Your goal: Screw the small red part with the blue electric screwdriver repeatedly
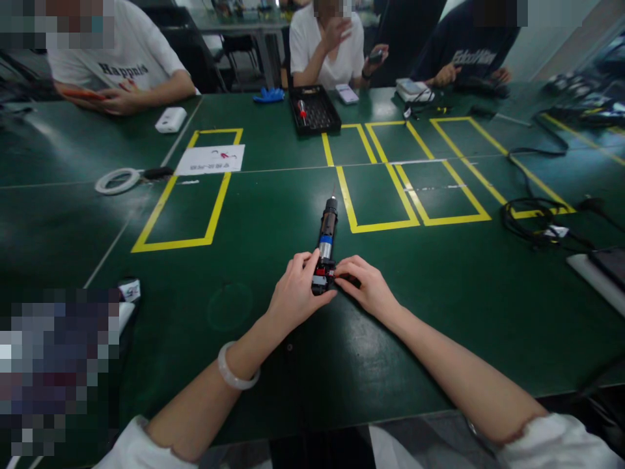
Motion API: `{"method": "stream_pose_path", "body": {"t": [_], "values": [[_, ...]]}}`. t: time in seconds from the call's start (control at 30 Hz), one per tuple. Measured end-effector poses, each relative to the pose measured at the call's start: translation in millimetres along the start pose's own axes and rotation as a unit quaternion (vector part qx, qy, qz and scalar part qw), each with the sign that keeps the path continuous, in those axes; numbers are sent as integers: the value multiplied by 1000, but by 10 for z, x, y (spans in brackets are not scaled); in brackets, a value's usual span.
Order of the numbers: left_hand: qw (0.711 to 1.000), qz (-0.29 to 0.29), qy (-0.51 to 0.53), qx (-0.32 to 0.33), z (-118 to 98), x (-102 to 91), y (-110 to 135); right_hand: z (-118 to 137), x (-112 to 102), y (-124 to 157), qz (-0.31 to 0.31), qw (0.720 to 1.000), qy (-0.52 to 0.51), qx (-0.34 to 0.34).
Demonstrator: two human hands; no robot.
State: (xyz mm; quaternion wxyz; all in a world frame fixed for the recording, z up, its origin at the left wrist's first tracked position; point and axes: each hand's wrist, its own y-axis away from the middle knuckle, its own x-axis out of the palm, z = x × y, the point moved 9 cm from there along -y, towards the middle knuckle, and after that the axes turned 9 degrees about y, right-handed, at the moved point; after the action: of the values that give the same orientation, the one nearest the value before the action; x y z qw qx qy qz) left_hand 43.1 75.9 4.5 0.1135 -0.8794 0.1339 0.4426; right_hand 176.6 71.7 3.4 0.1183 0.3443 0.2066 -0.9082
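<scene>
Green table, crossed by pale seams, filling most of the view; chairs and a second table lie beyond. Clock positions are taken about the tool, with 12 directly away from the wearer. Three people sit along the far edge: one between 10 and 11, one at 12, one at 1.

Yellow tape marks out rectangles, one near 10 and others from 1 to 2. The tray, black, stands at the far edge, just short of 12. A black cable lies coiled at 3; a sheet crosses the tape at 10, with a white coil lower, between 9 and 10. Smaller items: glove, blue, at 11; white box past 10; phone just after 12, right of the tray.

The tool is at the table's middle, before the wearer, its tip pointing slightly past 12 and its long axis nearly straight away. The left hand grips its rear, fingers along the left flank, thumb across the near end, partly hiding it. The right hand touches the rear at 3, thumb and fingertips close together; whether they pinch a part cannot be told.
</scene>
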Motion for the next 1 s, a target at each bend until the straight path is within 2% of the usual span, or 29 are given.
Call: {"method": "stream_pose_path", "body": {"t": [0.27, 0.67, 0.87, 1.0], "values": [[998, -16, -57, 13, -39, -10, 17, 88, -59, 29, -36, 999, 12, -5], [989, -41, -139, -16, -199, -46, -88, -7, -115, 44, -39, 998, -10, 56], [985, -32, -168, -12, -94, -114, -80, -73, -14, 48, -7, 996, -68, 49], [980, -29, -194, -16, 70, -248, -66, -100, -25, 52, -7, 996, -72, 53]]}}
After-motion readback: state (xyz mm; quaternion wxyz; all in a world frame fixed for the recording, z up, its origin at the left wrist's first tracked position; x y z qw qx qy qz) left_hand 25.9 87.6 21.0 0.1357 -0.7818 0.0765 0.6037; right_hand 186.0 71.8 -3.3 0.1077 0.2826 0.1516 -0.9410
